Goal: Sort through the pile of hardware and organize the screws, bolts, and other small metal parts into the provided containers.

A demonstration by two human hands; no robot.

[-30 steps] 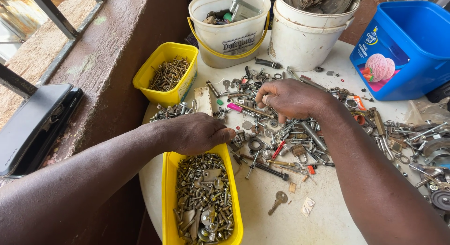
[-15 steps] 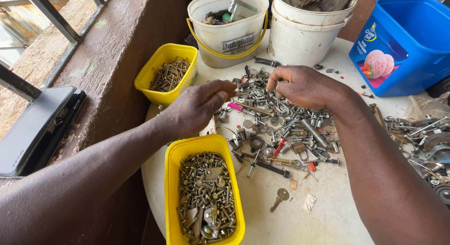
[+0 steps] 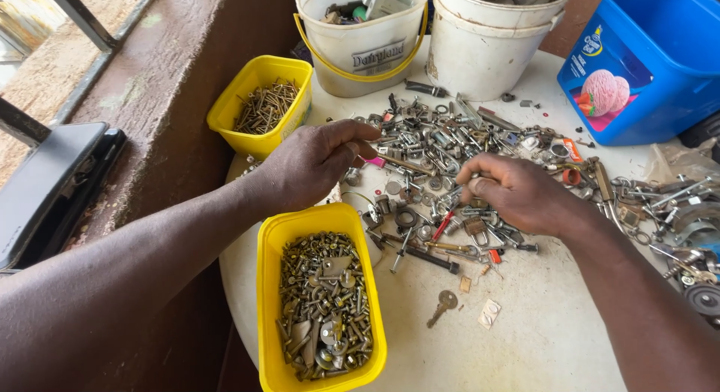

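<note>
A round white surface (image 3: pixel 540 339) beside a brown wall ledge carries a scattered heap of screws, bolts and washers (image 3: pixel 450 159). The left hand (image 3: pixel 315 163) hovers over the heap's near edge, fingers curled loosely around nothing visible. The right hand (image 3: pixel 514 193) rests on the heap, fingers pinched on a small metal piece (image 3: pixel 459 189). A yellow tub of bolts (image 3: pixel 322 302) sits just below both hands.

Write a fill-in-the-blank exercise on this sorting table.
1. The near tub of bolts and nuts is ____ in colour.
2. A lone ____ lies on bare table near the paper scrap.
3. Both hands, left hand and right hand, are over the hardware ____.
4. The ice-cream tub is ____.

Missing: yellow; key; pile; blue
</note>
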